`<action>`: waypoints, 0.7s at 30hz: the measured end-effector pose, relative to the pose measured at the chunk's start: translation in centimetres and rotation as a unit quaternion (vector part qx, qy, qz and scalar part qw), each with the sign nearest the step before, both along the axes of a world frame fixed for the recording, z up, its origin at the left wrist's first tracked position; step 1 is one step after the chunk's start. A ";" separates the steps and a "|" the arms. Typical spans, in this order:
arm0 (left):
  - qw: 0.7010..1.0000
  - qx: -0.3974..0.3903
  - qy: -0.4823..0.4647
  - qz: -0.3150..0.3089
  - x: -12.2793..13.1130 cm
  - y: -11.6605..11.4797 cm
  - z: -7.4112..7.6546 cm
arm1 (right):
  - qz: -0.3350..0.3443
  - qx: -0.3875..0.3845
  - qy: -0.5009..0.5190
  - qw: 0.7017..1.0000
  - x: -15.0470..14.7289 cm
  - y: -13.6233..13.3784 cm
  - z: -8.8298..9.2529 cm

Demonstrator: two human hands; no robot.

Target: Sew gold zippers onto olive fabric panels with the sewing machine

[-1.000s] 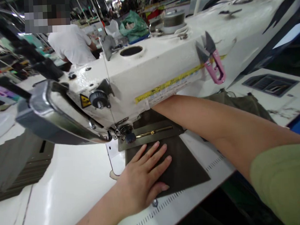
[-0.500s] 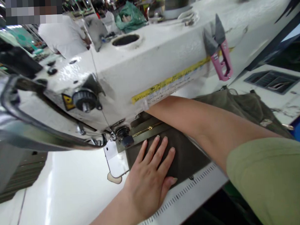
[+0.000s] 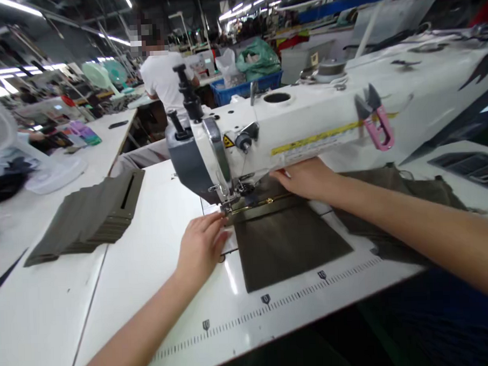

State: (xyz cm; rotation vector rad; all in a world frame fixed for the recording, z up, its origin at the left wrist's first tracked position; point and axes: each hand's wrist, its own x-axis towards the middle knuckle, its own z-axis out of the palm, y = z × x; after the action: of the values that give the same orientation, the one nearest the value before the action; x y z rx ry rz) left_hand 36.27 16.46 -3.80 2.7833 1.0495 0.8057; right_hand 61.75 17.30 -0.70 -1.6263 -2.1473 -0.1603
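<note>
A dark olive-brown fabric panel (image 3: 291,245) lies flat under the sewing machine (image 3: 306,131), with a gold-toothed zipper (image 3: 269,201) along its far side. My left hand (image 3: 204,238) is at the panel's left end, close by the presser foot (image 3: 226,207). Its fingers are bent and held together; what is between the tips is too small to make out. Reaching beneath the machine arm, my right hand (image 3: 308,177) rests beside the zipper on the far part of the fabric. Its fingers are partly hidden, and those in view lie outstretched.
A stack of matching fabric pieces (image 3: 95,216) sits on the table at the left. More dark fabric (image 3: 394,203) lies under my right forearm. Pink-handled snips (image 3: 376,120) hang on the machine. A ruler strip (image 3: 269,306) follows the front edge. Beyond, a person (image 3: 166,78) sits in white.
My left hand has left its flat position on the panel for the left end near the presser foot. The right hand now shows more beneath the arm. The view has drawn back.
</note>
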 end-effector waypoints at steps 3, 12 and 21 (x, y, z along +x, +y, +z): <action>0.997 0.054 0.043 -0.047 0.0 1.6 -0.4 | 0.076 -0.048 -0.019 0.996 -2.9 -3.6 -0.7; 0.999 0.026 0.025 0.037 0.7 1.8 -0.2 | 0.072 -0.091 -0.069 0.991 -7.7 -3.7 -3.0; 0.992 0.073 0.099 0.019 1.0 0.6 -0.7 | 0.119 0.010 -0.060 0.991 -7.0 -3.9 -3.8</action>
State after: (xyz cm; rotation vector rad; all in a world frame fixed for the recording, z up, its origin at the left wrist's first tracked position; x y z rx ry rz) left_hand 37.31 17.07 -4.46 3.0272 1.1170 0.6450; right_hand 54.78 13.41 -4.50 -1.3667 -2.4032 -0.2098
